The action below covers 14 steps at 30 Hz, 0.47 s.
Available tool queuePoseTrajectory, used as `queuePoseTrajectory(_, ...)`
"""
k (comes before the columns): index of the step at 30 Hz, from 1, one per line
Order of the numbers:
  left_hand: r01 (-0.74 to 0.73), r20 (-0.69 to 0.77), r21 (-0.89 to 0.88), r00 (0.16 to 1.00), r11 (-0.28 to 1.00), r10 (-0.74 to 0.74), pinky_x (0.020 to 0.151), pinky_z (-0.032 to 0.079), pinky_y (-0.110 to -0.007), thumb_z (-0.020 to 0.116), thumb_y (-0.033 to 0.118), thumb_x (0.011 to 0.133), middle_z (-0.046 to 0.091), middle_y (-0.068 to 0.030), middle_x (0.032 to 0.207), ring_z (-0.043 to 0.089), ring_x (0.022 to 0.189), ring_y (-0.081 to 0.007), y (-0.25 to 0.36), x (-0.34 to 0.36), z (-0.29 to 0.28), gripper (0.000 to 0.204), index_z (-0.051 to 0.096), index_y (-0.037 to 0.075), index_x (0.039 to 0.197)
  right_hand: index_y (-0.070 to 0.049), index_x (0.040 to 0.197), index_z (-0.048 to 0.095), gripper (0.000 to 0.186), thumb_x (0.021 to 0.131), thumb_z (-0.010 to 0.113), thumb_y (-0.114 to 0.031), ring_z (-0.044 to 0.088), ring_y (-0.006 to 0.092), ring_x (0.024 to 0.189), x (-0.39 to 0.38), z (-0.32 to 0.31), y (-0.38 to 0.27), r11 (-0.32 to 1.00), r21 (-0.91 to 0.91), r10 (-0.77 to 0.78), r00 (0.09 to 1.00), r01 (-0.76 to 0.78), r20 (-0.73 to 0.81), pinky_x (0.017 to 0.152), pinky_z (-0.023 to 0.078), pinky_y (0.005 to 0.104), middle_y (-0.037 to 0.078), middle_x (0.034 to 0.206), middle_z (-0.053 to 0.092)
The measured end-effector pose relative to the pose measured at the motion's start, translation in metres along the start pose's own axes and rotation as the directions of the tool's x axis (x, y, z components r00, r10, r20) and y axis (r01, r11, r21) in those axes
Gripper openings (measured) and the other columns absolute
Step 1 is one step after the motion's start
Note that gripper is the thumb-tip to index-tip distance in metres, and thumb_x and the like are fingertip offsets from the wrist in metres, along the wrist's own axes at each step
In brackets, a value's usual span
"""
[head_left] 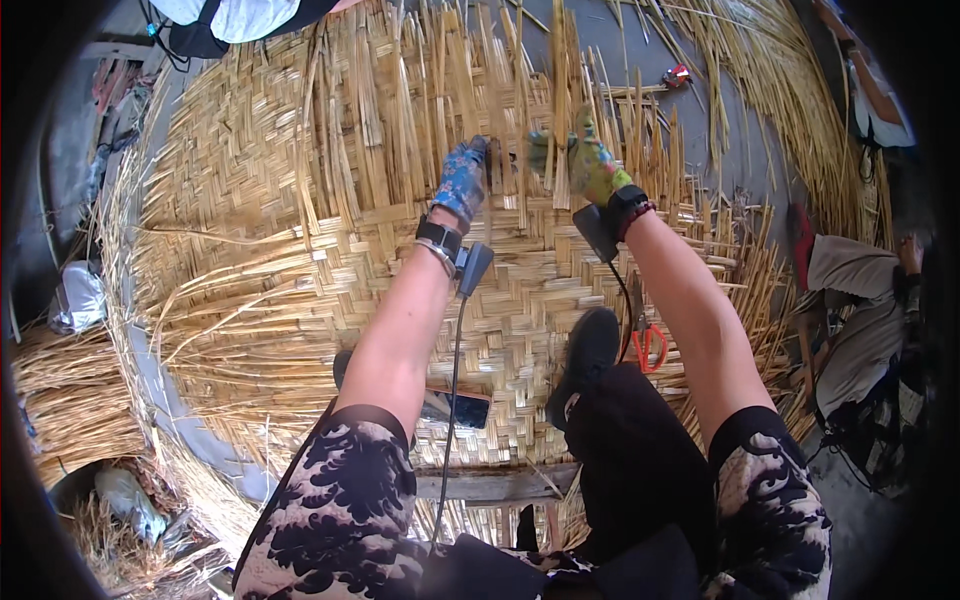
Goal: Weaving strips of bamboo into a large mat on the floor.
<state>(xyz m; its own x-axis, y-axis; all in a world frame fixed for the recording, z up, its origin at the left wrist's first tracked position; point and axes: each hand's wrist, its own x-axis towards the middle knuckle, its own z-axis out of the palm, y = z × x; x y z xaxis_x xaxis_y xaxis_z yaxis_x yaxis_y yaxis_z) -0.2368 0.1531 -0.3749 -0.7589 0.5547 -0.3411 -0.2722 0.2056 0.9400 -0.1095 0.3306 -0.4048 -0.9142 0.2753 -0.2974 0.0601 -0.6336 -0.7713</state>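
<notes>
A large woven mat of flat, straw-coloured reed strips [500,290] spreads beneath me, with loose strip ends fanning out at its far and side edges. My left hand [463,180], in a blue flowered glove, is closed at the mat's middle, its fingertips against the strips. What lies in its fingers is hidden. To its right, my right hand [597,172], in a yellow-green patterned glove, grips raised reed strips [562,90] that point away from me. Some blur covers the strips between both hands.
Orange-handled scissors [650,348] and a phone [458,408] lie on the mat near my feet. A red tape measure [677,76] rests at the far right. Loose reeds [780,90] are heaped beyond it. Other people [860,290] are at the right and far left edges.
</notes>
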Motion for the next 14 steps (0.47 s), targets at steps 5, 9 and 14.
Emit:
queuePoseTrajectory(5, -0.413, 0.376, 0.213, 0.871, 0.886, 0.316, 0.067, 0.041, -0.028, 0.049, 0.016, 0.082, 0.059, -0.01, 0.081, 0.052, 0.073, -0.0169, 0.005, 0.019, 0.015, 0.02, 0.057, -0.002, 0.088, -0.009, 0.118, 0.042, 0.038, 0.08, 0.038, -0.012, 0.043, 0.0182, 0.109, -0.004, -0.063, -0.004, 0.722, -0.561, -0.288, 0.913, 0.404, 0.288, 0.093, 0.032, 0.0309, 0.008, 0.116, 0.048)
queuePoseTrajectory(9, -0.816, 0.814, 0.568, 0.541, -0.102, 0.211, 0.058, 0.042, -0.033, 0.049, 0.008, 0.068, 0.058, -0.0114, 0.07, 0.055, 0.067, -0.0241, 0.022, 0.034, 0.001, 0.013, 0.059, 0.001, 0.073, -0.003, 0.112, 0.047, 0.034, 0.078, 0.045, -0.006, 0.053, 0.0191, 0.096, -0.007, 0.006, -0.024, 0.8, -0.584, -0.205, 0.977, 0.137, -0.052, 0.081, 0.043, 0.0274, 0.009, 0.102, 0.056)
queuePoseTrajectory(14, -0.484, 0.499, 0.81, 0.865, 0.33, 0.045, 0.063, 0.046, -0.035, 0.057, 0.016, 0.062, 0.061, -0.0154, 0.072, 0.06, 0.071, -0.0285, 0.042, 0.036, 0.029, 0.013, 0.061, 0.005, 0.068, -0.005, 0.112, 0.05, 0.035, 0.078, 0.054, -0.01, 0.057, 0.0268, 0.086, -0.029, -0.041, 0.02, 0.907, -0.249, -0.417, 0.813, 0.34, -0.406, 0.076, 0.047, 0.0341, 0.009, 0.091, 0.061)
